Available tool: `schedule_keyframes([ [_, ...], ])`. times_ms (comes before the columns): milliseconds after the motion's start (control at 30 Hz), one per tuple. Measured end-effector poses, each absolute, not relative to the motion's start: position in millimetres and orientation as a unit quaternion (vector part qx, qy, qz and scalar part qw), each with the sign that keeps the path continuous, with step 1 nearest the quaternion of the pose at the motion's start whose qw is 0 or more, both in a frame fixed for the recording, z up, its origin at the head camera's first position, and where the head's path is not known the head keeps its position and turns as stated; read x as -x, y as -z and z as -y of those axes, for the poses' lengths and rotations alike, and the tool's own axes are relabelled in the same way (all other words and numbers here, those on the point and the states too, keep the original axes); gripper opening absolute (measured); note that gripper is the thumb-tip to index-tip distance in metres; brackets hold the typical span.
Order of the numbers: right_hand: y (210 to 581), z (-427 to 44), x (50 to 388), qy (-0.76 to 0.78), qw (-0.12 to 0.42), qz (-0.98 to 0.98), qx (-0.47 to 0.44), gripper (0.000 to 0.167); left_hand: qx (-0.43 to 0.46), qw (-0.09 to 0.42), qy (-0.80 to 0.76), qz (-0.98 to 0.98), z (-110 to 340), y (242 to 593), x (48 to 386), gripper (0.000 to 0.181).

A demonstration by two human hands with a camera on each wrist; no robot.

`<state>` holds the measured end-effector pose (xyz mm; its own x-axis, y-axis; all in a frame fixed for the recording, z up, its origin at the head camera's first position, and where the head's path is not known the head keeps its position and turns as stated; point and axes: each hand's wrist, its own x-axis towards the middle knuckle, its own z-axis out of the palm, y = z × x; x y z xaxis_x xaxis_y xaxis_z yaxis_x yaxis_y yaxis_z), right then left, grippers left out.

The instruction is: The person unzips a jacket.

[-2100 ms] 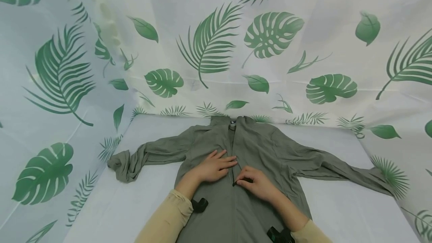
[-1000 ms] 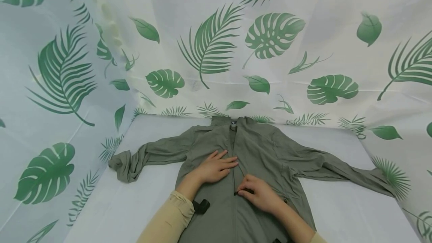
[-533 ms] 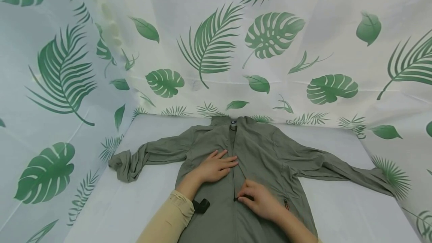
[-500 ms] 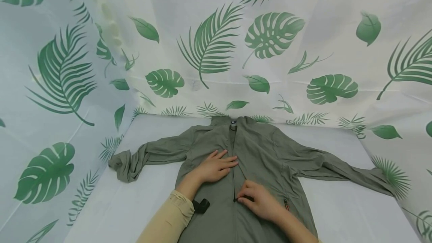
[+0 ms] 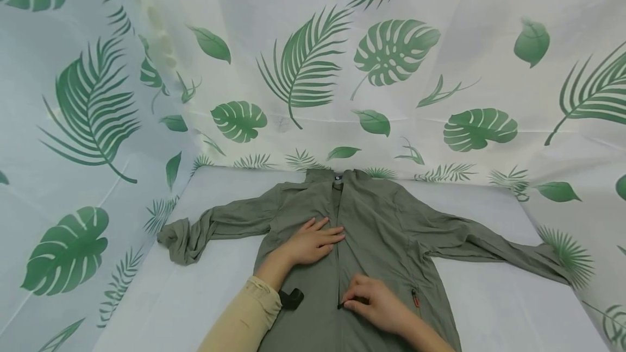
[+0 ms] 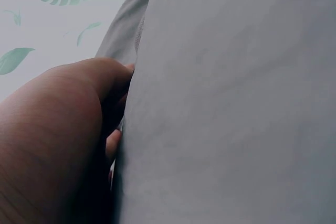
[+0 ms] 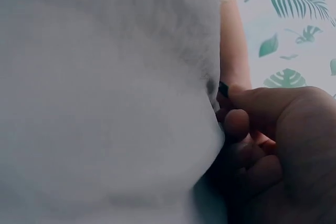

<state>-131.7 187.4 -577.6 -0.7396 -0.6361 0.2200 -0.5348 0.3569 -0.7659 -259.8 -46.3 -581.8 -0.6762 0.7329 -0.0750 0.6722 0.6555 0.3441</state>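
Pinching the zipper pull (image 5: 340, 306) of a grey-green jacket (image 5: 376, 224)

The right hand (image 5: 375, 304) clasps it between thumb and curled fingers; the left hand (image 5: 308, 243), fingers straight, rests farther off on the left front panel (image 5: 317, 292). The jacket lies across a white table (image 5: 494, 303).

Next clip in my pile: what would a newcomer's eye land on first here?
Probably the big green leaves printed across the white backdrop, filling the head view's upper half. Below, a grey-green jacket lies spread on the white table, sleeves outstretched. Over its middle, the left hand rests on the fabric while the right hand pinches the dark zipper pull.
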Motion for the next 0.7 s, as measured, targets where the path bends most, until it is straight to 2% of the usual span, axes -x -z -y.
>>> schedule_keyframes([
  [167,579.3,-188.3,130.8,0.462,0.092,-0.813,0.342,0.008,-0.389,0.103,-0.148,-0.903,46.7,581.1,258.2,0.043],
  [433,582.5,-189.2,134.0,0.463,0.106,-0.809,0.346,0.009,-0.401,0.113,-0.174,-0.892,51.2,579.3,258.6,0.043],
  [700,582.2,-189.8,136.3,0.478,0.143,-0.799,0.336,0.008,-0.427,0.116,-0.175,-0.880,58.8,560.5,233.3,0.041],
])
